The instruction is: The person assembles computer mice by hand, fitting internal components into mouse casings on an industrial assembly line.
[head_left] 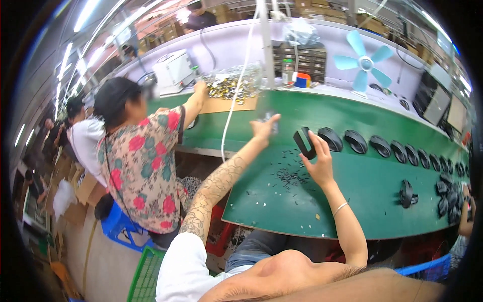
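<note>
At a green workbench (362, 201), the right hand (317, 163) grips a black plastic shell (304, 142) above scattered small dark parts (289, 176); the left hand (264, 128) pinches a small grey piece (272, 122). Beyond, a co-worker (143, 166) reaches toward a clear bag of gold bits (234, 83).

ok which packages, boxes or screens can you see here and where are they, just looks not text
Screens: two dark flat monitors, far right end of the green bench, tilted.
Clear plastic bag: crumpled, on top of the brown drawer cabinet at the back.
White boxy machine: back left, beyond the co-worker.
Cardboard boxes: brown, on the floor at left.
Labels: none clear enough to make out.
</note>
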`<control>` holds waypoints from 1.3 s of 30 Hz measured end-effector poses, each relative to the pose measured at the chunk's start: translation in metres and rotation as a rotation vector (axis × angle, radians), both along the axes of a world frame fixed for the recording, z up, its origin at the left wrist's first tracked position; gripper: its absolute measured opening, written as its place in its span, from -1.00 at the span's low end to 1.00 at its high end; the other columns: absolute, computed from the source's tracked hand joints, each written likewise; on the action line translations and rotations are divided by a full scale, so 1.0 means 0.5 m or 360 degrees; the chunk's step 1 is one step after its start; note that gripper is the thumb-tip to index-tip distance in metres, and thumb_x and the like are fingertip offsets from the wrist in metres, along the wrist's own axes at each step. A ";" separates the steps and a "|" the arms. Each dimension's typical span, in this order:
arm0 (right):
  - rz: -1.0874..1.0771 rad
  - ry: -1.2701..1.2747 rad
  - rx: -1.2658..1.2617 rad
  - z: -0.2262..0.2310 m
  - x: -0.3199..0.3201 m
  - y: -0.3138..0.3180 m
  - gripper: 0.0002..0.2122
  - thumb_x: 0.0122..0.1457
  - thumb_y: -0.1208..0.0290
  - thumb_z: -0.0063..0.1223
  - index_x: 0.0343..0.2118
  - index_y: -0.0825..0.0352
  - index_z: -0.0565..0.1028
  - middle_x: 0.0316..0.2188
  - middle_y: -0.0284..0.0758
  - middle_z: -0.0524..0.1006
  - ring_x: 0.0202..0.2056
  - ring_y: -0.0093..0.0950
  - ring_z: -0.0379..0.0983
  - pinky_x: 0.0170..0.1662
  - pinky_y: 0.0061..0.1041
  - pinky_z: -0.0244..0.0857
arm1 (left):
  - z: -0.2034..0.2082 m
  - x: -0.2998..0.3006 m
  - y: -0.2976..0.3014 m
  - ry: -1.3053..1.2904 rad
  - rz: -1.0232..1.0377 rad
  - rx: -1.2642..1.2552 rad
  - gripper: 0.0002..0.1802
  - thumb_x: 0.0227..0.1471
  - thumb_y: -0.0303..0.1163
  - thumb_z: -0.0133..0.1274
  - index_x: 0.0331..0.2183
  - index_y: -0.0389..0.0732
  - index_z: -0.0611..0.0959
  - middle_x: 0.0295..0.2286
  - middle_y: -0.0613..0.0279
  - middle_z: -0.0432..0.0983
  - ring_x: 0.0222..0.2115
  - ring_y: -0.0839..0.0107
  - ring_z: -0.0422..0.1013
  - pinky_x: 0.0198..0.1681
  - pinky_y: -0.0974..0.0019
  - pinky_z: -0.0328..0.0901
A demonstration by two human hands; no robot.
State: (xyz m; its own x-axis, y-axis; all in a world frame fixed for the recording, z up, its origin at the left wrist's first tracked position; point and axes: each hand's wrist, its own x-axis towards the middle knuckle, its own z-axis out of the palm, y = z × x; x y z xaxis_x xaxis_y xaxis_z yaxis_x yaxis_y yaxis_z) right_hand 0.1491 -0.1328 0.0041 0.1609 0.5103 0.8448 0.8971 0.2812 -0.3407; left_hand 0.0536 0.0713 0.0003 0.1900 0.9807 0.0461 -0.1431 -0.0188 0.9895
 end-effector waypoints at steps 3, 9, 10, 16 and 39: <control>0.0112 0.0265 -0.0073 -0.022 -0.049 0.016 -0.37 -0.17 0.49 0.26 0.04 0.35 0.27 -0.16 -0.19 0.41 -0.13 -0.32 0.37 -0.09 -0.42 0.28 | -0.032 -0.034 -0.043 -0.0620 -0.0628 -0.0599 -0.56 0.01 0.01 -0.05 -0.31 -0.19 0.52 -0.44 0.28 0.50 -0.41 0.40 0.44 -0.29 0.28 0.35; 0.0247 0.0464 -0.0109 -0.032 -0.102 -0.001 -0.50 -0.16 0.52 0.25 -0.08 0.43 0.38 -0.18 -0.21 0.44 -0.17 -0.41 0.40 -0.14 -0.47 0.33 | -0.121 -0.047 -0.138 -0.0662 -0.0868 -0.0505 -0.46 -0.07 0.02 0.06 -0.18 -0.18 0.40 -0.29 0.19 0.45 -0.35 0.40 0.44 -0.34 0.28 0.38; 0.0225 0.0513 -0.0157 -0.039 -0.088 -0.006 -0.50 -0.16 0.52 0.25 -0.08 0.44 0.38 -0.18 -0.21 0.44 -0.17 -0.42 0.40 -0.15 -0.48 0.33 | -0.123 -0.030 -0.165 -0.0534 -0.0632 -0.0387 -0.38 -0.13 0.01 0.13 -0.14 -0.19 0.33 -0.31 0.16 0.43 -0.36 0.39 0.43 -0.37 0.30 0.39; 0.0259 0.0722 -0.0196 -0.059 -0.065 0.016 -0.50 -0.16 0.55 0.23 -0.07 0.42 0.38 -0.17 -0.23 0.41 -0.14 -0.41 0.37 -0.12 -0.49 0.28 | -0.114 -0.021 -0.187 -0.1031 -0.0908 -0.0660 -0.44 0.14 0.05 -0.44 -0.10 -0.16 0.41 -0.24 0.23 0.45 -0.23 0.38 0.39 -0.15 0.23 0.31; 0.0272 0.0630 -0.0475 -0.054 0.027 0.129 -0.47 -0.21 0.54 0.23 -0.05 0.35 0.40 -0.19 -0.28 0.41 -0.20 -0.43 0.39 -0.27 -0.54 0.28 | -0.095 0.033 -0.109 -0.0342 -0.0500 -0.0077 -0.39 -0.14 -0.34 0.17 -0.11 -0.23 0.21 -0.25 0.15 0.32 -0.23 0.44 0.31 -0.17 0.36 0.26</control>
State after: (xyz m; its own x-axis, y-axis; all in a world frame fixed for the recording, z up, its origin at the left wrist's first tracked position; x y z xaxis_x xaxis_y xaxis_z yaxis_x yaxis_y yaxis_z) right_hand 0.1627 -0.0682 -0.0231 0.3321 0.7663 0.5501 0.6332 0.2511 -0.7321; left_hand 0.0701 0.0170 -0.0474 0.4726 0.8783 0.0727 -0.3388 0.1049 0.9350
